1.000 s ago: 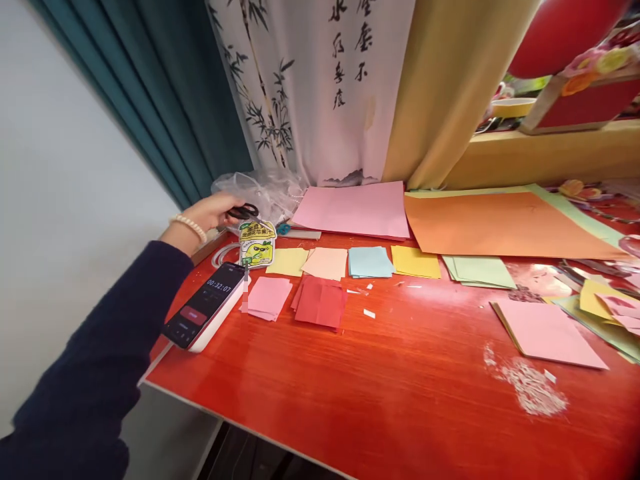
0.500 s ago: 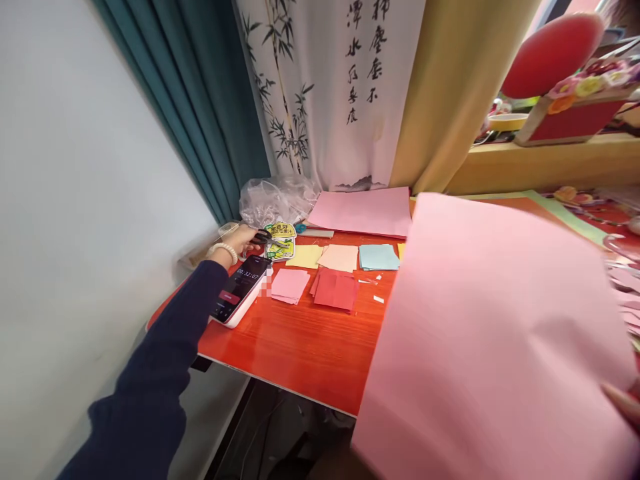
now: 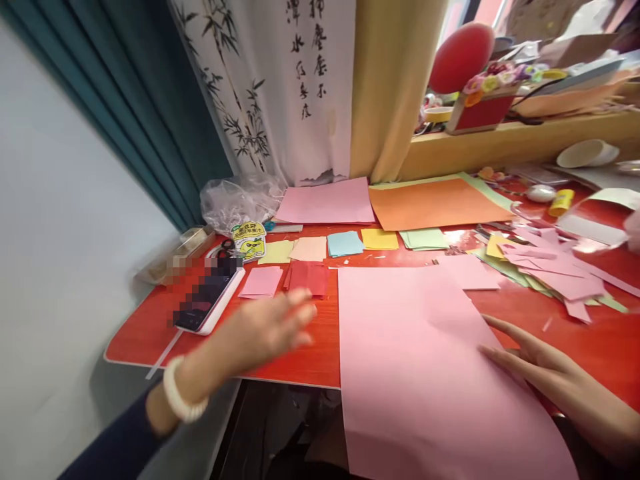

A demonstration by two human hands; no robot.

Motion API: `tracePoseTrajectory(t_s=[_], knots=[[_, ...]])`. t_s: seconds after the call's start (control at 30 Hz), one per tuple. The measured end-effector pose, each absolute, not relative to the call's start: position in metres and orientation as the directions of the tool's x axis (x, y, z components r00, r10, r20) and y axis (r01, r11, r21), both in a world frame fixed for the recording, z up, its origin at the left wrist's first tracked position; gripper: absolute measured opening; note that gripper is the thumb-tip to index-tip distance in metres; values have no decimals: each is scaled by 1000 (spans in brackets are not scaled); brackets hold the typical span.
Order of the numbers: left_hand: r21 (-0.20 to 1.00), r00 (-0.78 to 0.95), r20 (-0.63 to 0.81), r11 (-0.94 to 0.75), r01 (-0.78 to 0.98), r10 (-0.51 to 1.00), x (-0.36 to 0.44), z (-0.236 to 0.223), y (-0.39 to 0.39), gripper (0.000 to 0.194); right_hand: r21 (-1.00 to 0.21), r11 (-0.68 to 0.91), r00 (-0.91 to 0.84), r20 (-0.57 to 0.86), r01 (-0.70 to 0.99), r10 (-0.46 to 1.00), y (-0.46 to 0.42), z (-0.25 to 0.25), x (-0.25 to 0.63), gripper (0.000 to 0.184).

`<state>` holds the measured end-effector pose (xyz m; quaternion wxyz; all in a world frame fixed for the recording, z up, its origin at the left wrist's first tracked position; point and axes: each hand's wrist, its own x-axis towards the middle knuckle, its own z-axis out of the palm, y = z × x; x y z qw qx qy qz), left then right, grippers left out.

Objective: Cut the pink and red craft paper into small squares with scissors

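Left hand, blurred at lower centre-left, hangs in the air with fingers partly extended and nothing visible in it. Right hand, at lower right, lays two spread digits against the right edge of a large pink sheet; whether it pinches the paper cannot be told. That sheet occupies the lower centre of the frame, its near part reaching past the front edge of the table.

Handling assessment: light, probably thin card, limp at this size and liable to crease; its right side already bows. Recommended hold: flat fingers near both side edges, without squeezing mid-sheet.

Count: one large pink sheet at the hands; seven small square piles, comprising one pale yellow, one peach, one blue, one bright yellow, one pale green, one pink and one red; one phone; one red balloon. Squares per pile cannot be counted.
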<state>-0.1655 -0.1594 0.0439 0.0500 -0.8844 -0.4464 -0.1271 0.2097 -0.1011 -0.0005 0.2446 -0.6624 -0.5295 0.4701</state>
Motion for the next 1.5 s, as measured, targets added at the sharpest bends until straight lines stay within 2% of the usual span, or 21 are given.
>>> tracePoseTrajectory(t_s=[0.07,0.13,0.33,0.5,0.6,0.7,0.73,0.83,0.93,1.0,1.07,1.13,1.23,1.4,1.5], knots=[[-82,750,196,-752,654,632,-136,25,-188,42,-814,-361,-53,-429,455,902,-106,11,205,91],[-128,823,159,-815,565,545,-117,9,-203,50,-819,-325,-85,-410,474,908,-109,15,203,88],[-197,829,255,-813,548,497,-102,-5,-200,30,-805,-81,-156,-211,588,965,-106,-2,209,73],[-170,826,267,-820,547,496,-102,-1,-199,28,-604,161,-251,-68,781,965,-95,-17,213,62],[-143,825,255,-824,548,504,-103,0,-198,27,-388,267,-254,85,882,963,-98,-19,214,59],[-96,812,263,-823,560,521,-103,1,-193,26,-101,320,-263,373,942,890,-121,-6,211,57],[-66,806,260,-823,565,532,-103,2,-190,25,-47,368,-309,452,929,837,-132,1,208,56],[83,786,213,-812,578,581,-102,8,-181,21,-33,706,-608,481,708,632,-170,22,194,47],[315,762,136,-757,573,633,-102,14,-168,18,-16,871,-767,466,491,441,-198,22,184,44],[453,738,57,-676,581,672,-102,19,-157,20,-49,853,-750,452,520,483,-210,8,187,42],[542,713,-32,-587,601,701,-100,22,-144,24,-105,754,-616,509,649,601,-217,-11,195,35],[599,691,-65,-525,604,720,-96,25,-130,26,-160,653,-486,543,740,684,-222,-25,206,38],[656,655,-52,-468,592,754,-87,29,-108,25,-203,589,-402,558,782,726,-225,-32,214,44],[716,625,-109,-375,589,773,-67,35,-79,24,-212,550,-340,594,808,729,-219,-32,213,39],[717,584,-74,-364,594,809,-57,32,-67,25,-285,505,-259,601,814,756,-215,-37,215,48]])
